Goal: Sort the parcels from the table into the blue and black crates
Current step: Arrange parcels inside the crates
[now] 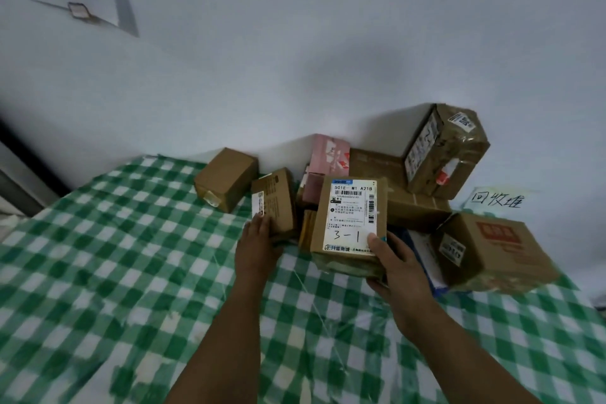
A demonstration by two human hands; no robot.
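Head view: the surface (98,272) under my arms wears a green and white checked cloth, and the parcels crowd its far edge against the wall (328,43), toward the far right corner. The biggest, a taped box (452,154), sits tilted on top of flat brown cartons at the back. A red-printed box (492,249) lies at the right edge, partly over a blue and white packet (429,259). In front of the pile I hold the labelled box (349,223), marked 3-1 by hand, tipped up. My right hand (398,267) grips its near right corner, thumb on the label and fingers beneath. A plain box (226,179) stands apart to the left at the far edge. Between it and the labelled box is a small box (275,203). My left hand (259,243) lies against its near end, fingers on its labelled side; I cannot tell whether it grips. A pink box (329,154) leans on the wall behind. A paper sign (495,200) hangs on the wall at the right.
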